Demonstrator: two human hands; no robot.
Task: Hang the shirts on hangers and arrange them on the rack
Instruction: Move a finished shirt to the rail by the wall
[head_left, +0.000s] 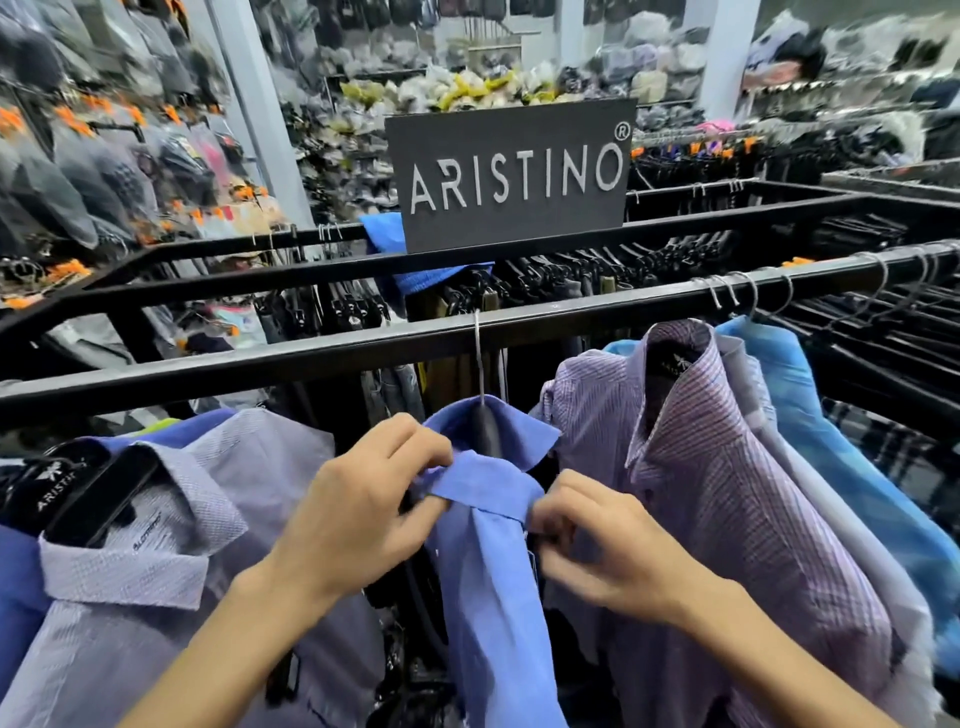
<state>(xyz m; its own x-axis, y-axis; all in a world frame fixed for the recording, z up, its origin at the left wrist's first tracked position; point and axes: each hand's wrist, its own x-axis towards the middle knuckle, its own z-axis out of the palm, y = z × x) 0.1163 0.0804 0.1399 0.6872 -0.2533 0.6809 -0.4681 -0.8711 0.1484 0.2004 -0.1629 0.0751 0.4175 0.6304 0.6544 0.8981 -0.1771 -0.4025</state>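
Note:
A blue shirt (488, 571) hangs from the black rack rail (311, 351) on a dark hanger (485, 431) with a metal hook. My left hand (358, 499) pinches the shirt's collar at the left of the neck. My right hand (592, 540) pinches the front placket just below the collar on the right. A purple striped shirt (717, 467) hangs to the right, with pale grey and light blue shirts (810, 395) behind it. A light lilac shirt (171, 551) lies to the left, a black hanger (98, 499) on its collar.
A black ARISTINO sign (511, 174) stands on the rack's top bar. Dark trousers on clips (597, 270) fill the rails behind. Bagged clothes line the wall at the left and the shelves at the back. Empty metal hooks (737, 296) hang on the rail at the right.

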